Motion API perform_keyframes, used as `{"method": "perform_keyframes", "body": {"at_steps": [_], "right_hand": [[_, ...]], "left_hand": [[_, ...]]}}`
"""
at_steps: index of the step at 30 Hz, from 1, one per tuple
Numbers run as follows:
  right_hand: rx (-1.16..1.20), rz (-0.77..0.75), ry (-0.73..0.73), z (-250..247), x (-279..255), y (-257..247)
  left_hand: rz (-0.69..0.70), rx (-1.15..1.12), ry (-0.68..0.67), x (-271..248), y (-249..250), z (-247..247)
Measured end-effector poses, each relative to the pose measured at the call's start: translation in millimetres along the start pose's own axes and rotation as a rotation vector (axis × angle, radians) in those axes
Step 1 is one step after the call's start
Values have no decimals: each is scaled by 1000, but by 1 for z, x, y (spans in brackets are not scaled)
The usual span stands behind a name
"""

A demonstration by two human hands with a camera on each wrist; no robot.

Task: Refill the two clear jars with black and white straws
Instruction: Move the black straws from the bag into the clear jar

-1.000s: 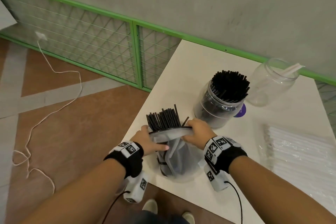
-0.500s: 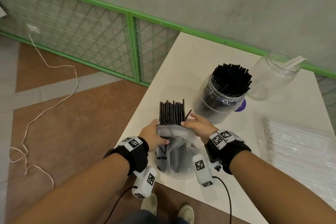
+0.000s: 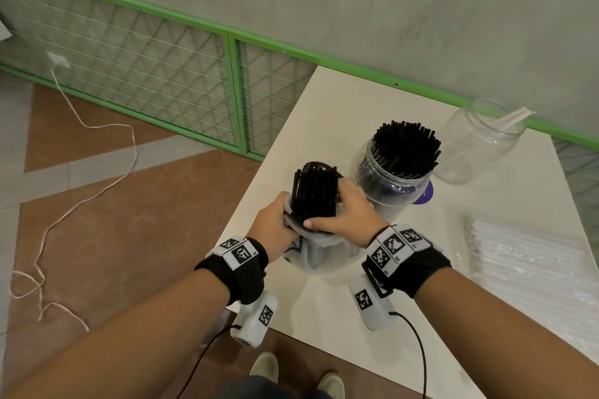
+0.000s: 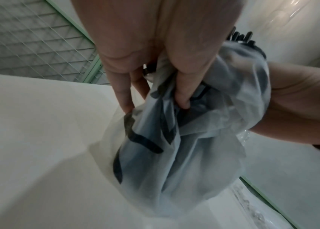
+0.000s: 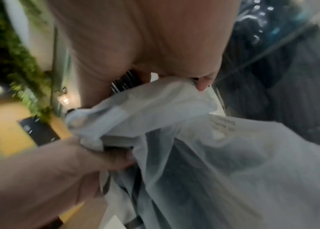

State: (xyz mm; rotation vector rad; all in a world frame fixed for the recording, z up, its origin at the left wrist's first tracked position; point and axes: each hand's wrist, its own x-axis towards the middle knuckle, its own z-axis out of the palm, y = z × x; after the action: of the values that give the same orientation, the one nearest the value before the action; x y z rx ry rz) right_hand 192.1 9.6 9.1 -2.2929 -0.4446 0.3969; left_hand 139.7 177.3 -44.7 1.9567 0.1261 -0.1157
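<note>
A bundle of black straws [image 3: 312,193] stands out of a translucent plastic bag [image 3: 312,254] at the table's near left corner. My left hand [image 3: 275,227] grips the bag's bunched rim [image 4: 184,139]. My right hand [image 3: 343,212] wraps around the bundle from the right, thumb across its front. Just behind stands a clear jar [image 3: 389,181] packed with black straws [image 3: 405,149]. Farther right a second clear jar [image 3: 476,146] holds only a white straw or two [image 3: 515,118]. In the right wrist view the bag [image 5: 204,139] fills the frame and the straws are mostly hidden.
A clear pack of white straws [image 3: 534,256] lies flat on the white table [image 3: 324,113] at the right. A purple lid [image 3: 425,197] peeks out behind the full jar. The table's left edge runs close beside my left hand; a green mesh fence [image 3: 162,81] and a cord [image 3: 97,191] lie beyond.
The black straw bundle now stands higher out of the bag and the bag has slid down. My right hand has shifted from the bag's rim to around the straws.
</note>
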Motion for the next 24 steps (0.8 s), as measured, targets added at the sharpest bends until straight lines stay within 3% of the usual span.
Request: {"method": "perform_keyframes", "body": {"at_steps": [2,5,14,22,24], "right_hand": [[-158,-44,26,4,0,-3],[-177,-30,18,11,0,-3],[424,22,136,11,1,12],[443,58,179,-10,3,14],[430,64,258,-18,3,11]], "left_hand": [[11,15,5,2,3,0],[27,63,6,4,8,0],[44,39,39,10,-2,-9],[25,-21,-72,15,8,-15],[-6,2,-72,18,11,-14]]}}
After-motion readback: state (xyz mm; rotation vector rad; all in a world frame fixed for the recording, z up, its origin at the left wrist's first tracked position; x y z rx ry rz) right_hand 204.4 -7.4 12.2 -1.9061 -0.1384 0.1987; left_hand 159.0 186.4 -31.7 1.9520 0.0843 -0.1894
